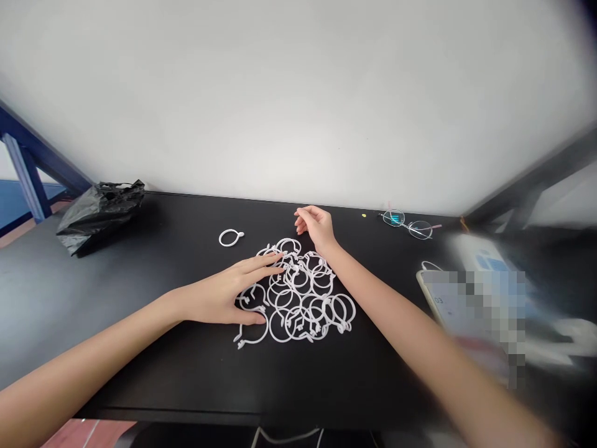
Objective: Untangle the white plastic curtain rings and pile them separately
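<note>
A loose pile of white plastic rings (pixel 285 300), like curtain rings with small clasp ends, lies on the black table. Several of them are unclasped with a gap between their ends. My left hand (pixel 226 289) rests over the left side of the pile, fingers and thumb spread, touching rings. Behind the pile, my right hand (pixel 317 227) is turned on its side with its fingers loosely bent; I see nothing in it. A single closed ring (pixel 229 238) lies apart, beyond my left hand.
On the left stands a crumpled black plastic bag (pixel 100 214). Eyeglasses (pixel 407 225) lie at the back right, near a small yellow bit (pixel 364 215). A phone (pixel 443 305) with a white cable lies right of my forearm, beside a blurred white-and-blue package (pixel 485 255). A pale wall rises behind the table.
</note>
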Tool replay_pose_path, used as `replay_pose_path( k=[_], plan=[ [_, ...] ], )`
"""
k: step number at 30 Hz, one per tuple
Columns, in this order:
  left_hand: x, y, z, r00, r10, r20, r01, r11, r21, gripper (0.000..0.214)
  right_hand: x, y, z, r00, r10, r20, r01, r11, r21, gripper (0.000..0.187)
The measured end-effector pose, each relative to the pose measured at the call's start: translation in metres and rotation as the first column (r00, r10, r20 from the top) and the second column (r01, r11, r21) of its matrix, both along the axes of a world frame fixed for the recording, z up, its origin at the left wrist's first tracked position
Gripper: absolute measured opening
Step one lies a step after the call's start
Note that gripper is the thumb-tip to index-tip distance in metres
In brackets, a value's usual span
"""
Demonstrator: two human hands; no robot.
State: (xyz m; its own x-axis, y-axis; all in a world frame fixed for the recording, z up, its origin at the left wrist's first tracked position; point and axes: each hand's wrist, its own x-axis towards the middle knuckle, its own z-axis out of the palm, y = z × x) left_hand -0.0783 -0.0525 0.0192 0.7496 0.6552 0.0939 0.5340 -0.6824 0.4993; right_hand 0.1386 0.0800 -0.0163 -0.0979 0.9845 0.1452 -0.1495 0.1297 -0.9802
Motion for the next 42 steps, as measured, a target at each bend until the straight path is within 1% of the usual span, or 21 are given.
replay_pose_path(
  k=[3, 5, 8, 10, 11, 13, 15, 17, 18, 22, 25, 29, 33, 36, 40, 42],
  plan=[
    [0.002, 0.003, -0.003, 0.996, 0.049, 0.078, -0.048, 0.999, -0.012, 0.053, 0.001, 0.000, -0.001, 1.000, 0.006, 0.001, -0.006, 1.000, 0.011, 0.023],
    [0.005, 0.004, -0.006, 0.988, 0.074, 0.133, -0.072, 0.997, -0.022, 0.038, 0.001, 0.000, -0.001, 1.000, 0.005, 0.010, -0.006, 1.000, 0.017, 0.023],
    [0.006, 0.006, -0.007, 0.975, 0.093, 0.202, -0.099, 0.995, 0.019, 0.028, 0.000, -0.001, 0.000, 1.000, -0.002, 0.024, 0.002, 1.000, 0.013, 0.024],
    [0.004, 0.008, -0.005, 0.966, 0.138, 0.217, -0.161, 0.983, 0.093, 0.024, 0.000, -0.001, 0.000, 1.000, -0.005, 0.029, 0.005, 1.000, 0.008, 0.024],
    [0.002, 0.009, -0.004, 0.962, 0.176, 0.207, -0.207, 0.969, 0.137, 0.023, 0.000, -0.001, 0.000, 1.000, -0.005, 0.029, 0.005, 1.000, 0.008, 0.024],
    [-0.001, 0.010, -0.001, 0.950, 0.275, 0.149, -0.304, 0.924, 0.232, 0.024, 0.000, -0.001, 0.000, 1.000, 0.000, 0.022, 0.000, 1.000, 0.011, 0.024],
    [-0.004, 0.010, 0.000, 0.925, 0.375, 0.056, -0.373, 0.874, 0.313, 0.036, 0.001, -0.001, 0.000, 1.000, 0.003, 0.014, -0.003, 1.000, 0.013, 0.023],
    [-0.004, 0.008, -0.001, 0.901, 0.433, -0.032, -0.393, 0.845, 0.362, 0.052, 0.000, -0.001, 0.000, 1.000, 0.002, 0.015, -0.002, 1.000, 0.011, 0.024],
    [-0.004, 0.007, -0.002, 0.894, 0.442, -0.069, -0.388, 0.842, 0.374, 0.058, 0.000, -0.001, 0.000, 1.000, -0.001, 0.018, 0.000, 1.000, 0.009, 0.024],
    [-0.002, 0.004, -0.007, 0.901, 0.397, -0.175, -0.307, 0.868, 0.390, 0.068, -0.001, -0.001, 0.001, 1.000, -0.006, 0.027, 0.006, 1.000, 0.004, 0.026],
    [-0.005, 0.006, -0.006, 0.918, 0.337, -0.209, -0.250, 0.902, 0.353, 0.065, -0.001, -0.001, 0.001, 1.000, -0.003, 0.024, 0.003, 1.000, 0.004, 0.026],
    [-0.009, 0.008, 0.001, 0.954, 0.229, -0.191, -0.175, 0.949, 0.263, 0.051, 0.000, -0.001, 0.000, 1.000, 0.003, 0.026, -0.003, 1.000, 0.010, 0.025],
    [-0.009, 0.007, 0.005, 0.979, 0.168, -0.119, -0.149, 0.977, 0.155, 0.030, 0.001, -0.001, -0.001, 0.999, -0.001, 0.034, 0.000, 1.000, 0.012, 0.025],
    [-0.009, 0.007, 0.006, 0.984, 0.158, -0.077, -0.150, 0.984, 0.100, 0.022, 0.000, -0.001, 0.000, 0.999, 0.004, 0.034, -0.004, 1.000, 0.012, 0.026],
    [-0.010, 0.008, 0.005, 0.985, 0.157, -0.073, -0.152, 0.987, 0.059, 0.009, -0.001, -0.001, -0.001, 0.999, 0.002, 0.036, -0.002, 1.000, 0.012, 0.025],
    [-0.010, 0.008, 0.006, 0.985, 0.164, -0.059, -0.159, 0.985, 0.069, 0.004, -0.001, -0.001, -0.001, 1.000, 0.003, 0.031, -0.003, 1.000, 0.008, 0.024]
  ],
)
